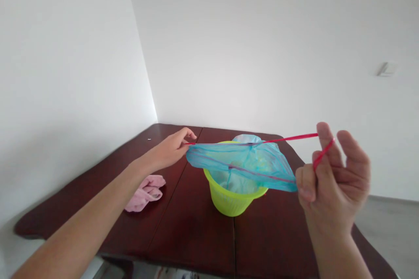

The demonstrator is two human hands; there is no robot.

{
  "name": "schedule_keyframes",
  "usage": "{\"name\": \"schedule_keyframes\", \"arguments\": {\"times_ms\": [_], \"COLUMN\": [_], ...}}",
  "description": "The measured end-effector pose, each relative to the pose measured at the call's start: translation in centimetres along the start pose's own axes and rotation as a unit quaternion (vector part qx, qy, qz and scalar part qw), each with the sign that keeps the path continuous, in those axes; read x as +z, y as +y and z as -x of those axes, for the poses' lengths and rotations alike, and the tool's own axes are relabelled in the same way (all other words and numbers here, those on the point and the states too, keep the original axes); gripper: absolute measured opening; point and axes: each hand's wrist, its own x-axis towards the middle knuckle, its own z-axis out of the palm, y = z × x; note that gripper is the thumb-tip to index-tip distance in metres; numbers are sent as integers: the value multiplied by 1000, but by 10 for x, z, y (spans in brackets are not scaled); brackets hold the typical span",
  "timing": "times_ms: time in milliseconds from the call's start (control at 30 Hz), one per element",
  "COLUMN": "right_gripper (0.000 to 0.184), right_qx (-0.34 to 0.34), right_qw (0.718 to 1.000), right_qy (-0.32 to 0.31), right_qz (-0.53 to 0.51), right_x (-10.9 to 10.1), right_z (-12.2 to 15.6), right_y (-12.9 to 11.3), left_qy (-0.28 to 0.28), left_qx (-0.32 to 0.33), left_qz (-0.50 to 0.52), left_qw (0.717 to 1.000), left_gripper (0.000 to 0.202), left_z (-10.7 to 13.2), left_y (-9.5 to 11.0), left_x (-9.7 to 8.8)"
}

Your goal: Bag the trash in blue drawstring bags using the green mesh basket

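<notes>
A translucent blue drawstring garbage bag [209,157] stretches between my two hands over a yellow-green wastebasket [227,202]. Part of the bag hangs inside the basket, and some bunches up at its far rim. My left hand [173,146] grips the red drawstring at the bag's left end. Closer to the camera, my right hand [337,174] has the red drawstring [294,137] looped round its fingers and pulled taut. Its lower fingers curl at the bag's right corner, while the upper ones are partly raised.
The basket stands on a dark red-brown wooden table [193,226] with seams across its top. A crumpled pink cloth [145,194] lies to the left, beside my left forearm. A tiny white object [149,139] lies farther back. White walls border the table's left and far sides.
</notes>
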Motion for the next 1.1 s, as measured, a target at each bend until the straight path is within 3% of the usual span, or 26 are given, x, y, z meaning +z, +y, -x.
{"name": "schedule_keyframes", "arguments": {"times_ms": [67, 133, 200, 300, 333, 400, 500, 633, 800, 933, 1033, 1100], "right_gripper": [53, 46, 34, 44, 44, 38, 32, 40, 44, 53, 69, 80], "right_qx": [-22, -17, 2, 14, 10, -1, -15, -12, 0, 11, 40, 66], "right_qw": [1000, 1000, 998, 992, 989, 986, 987, 990, 989, 985, 983, 982], "right_qy": [-4, -6, 9, 43, 52, 62, 70, 47, -6, -35, -64, -67], "right_qz": [-4, -18, -54, -121, -138, -156, -146, -134, -151, -170, -170, -166], "right_x": [12, 23, 32, 44, 47, 51, 54, 52, 51, 52, 50, 48], "right_z": [-5, -11, -17, -24, -25, -25, -25, -24, -28, -29, -29, -29], "right_y": [4, 9, 12, 16, 18, 23, 34, 50, 66, 77, 84, 87], "left_qy": [51, 62, 64, 50, 30, -12, -33, -43, -122, -178, -210, -196], "left_qx": [-18, -57, -90, -106, -103, -93, -71, -20, 47, 65, 94, 114], "left_qz": [61, 206, 379, 551, 584, 620, 630, 654, 673, 670, 622, 580], "left_qw": [997, 975, 919, 826, 805, 779, 773, 755, 728, 717, 749, 783], "left_gripper": [13, 18, 20, 18, 17, 37, 65, 96, 138, 146, 143, 130], "left_z": [-8, -15, -21, -30, -33, -39, -45, -48, -50, -52, -55, -58], "left_y": [-1, 3, 12, 29, 33, 38, 39, 42, 41, 33, 31, 29], "left_x": [0, -3, -4, 1, 4, 11, 22, 38, 59, 65, 61, 55]}}
